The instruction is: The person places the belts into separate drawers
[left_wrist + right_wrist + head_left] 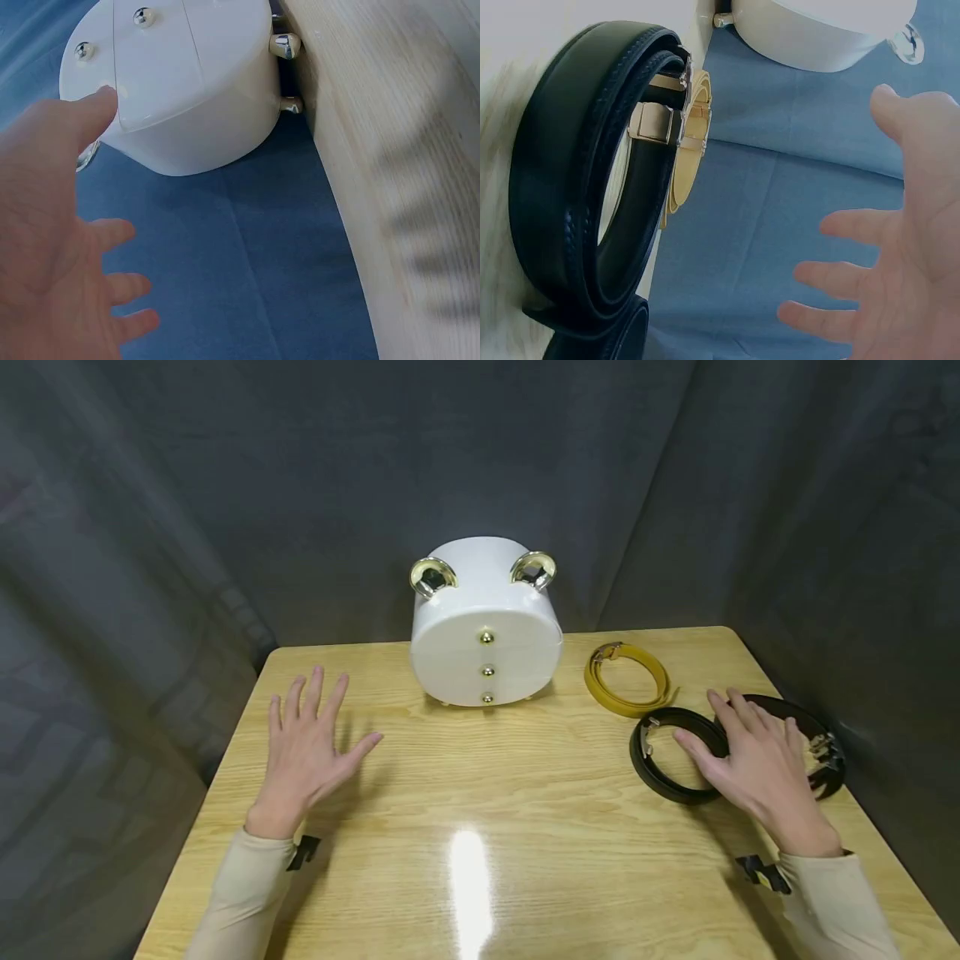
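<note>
My left hand (pixel 303 760) is held above the left side of the table, fingers spread and nothing in it. In the left wrist view its thumb overlaps a white rounded box (pixel 202 90) with metal knobs and small feet. My right hand (pixel 761 772) hovers over two coiled black belts, fingers extended and holding nothing. The nearer black belt (pixel 639 764) lies left of it; the other black belt (pixel 810 720), with its buckle, is partly hidden beneath the hand. In the right wrist view, a black coil (pixel 555 165) stands apart from the fingers.
A coiled yellow belt (pixel 626 705) lies just behind the black ones. At the back middle of the wooden table (pixel 405 860) stands the white box, with two gold ring-shaped ears on top. Dark grey curtain (pixel 337 485) hangs behind and along both sides.
</note>
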{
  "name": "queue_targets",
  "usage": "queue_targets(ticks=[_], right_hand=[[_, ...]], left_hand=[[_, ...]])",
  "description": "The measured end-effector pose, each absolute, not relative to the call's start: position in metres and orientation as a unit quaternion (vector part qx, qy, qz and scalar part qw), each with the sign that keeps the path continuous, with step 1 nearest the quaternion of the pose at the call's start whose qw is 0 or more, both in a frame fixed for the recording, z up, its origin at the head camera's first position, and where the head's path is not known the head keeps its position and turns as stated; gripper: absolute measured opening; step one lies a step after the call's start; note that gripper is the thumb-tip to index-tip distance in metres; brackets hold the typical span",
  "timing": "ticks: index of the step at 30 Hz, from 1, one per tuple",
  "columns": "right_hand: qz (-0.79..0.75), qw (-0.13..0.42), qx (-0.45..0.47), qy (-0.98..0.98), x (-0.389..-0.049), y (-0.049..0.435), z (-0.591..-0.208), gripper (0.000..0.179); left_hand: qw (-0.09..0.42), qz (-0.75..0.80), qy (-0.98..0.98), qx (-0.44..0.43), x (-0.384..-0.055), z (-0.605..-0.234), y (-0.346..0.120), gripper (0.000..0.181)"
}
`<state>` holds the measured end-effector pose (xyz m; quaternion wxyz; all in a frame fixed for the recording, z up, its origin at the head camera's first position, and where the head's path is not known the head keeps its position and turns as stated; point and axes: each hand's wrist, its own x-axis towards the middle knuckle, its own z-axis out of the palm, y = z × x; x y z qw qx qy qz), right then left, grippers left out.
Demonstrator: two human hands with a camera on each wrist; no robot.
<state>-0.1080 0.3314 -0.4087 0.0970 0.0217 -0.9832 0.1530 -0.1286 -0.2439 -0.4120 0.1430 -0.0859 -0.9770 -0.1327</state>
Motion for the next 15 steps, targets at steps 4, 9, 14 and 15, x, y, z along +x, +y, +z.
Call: queue_targets(ticks=[4, 9, 14, 15], right_hand=[[0.150, 0.117, 0.037, -0.981, -0.111, 0.331, -0.410, 0.086], [0.154, 0.140, 0.051, -0.977, -0.116, 0.331, -0.413, 0.081], [0.156, 0.155, 0.073, -0.973, -0.123, 0.327, -0.415, 0.076], [0.156, 0.157, 0.077, -0.972, -0.124, 0.325, -0.415, 0.076]], left_hand=[[0.154, -0.134, -0.974, -0.093, -0.129, -0.414, -0.242, 0.098], [0.179, -0.142, -0.968, -0.106, -0.131, -0.417, -0.239, 0.095], [0.208, -0.153, -0.958, -0.121, -0.132, -0.419, -0.235, 0.091], [0.214, -0.156, -0.956, -0.124, -0.132, -0.419, -0.234, 0.090]])
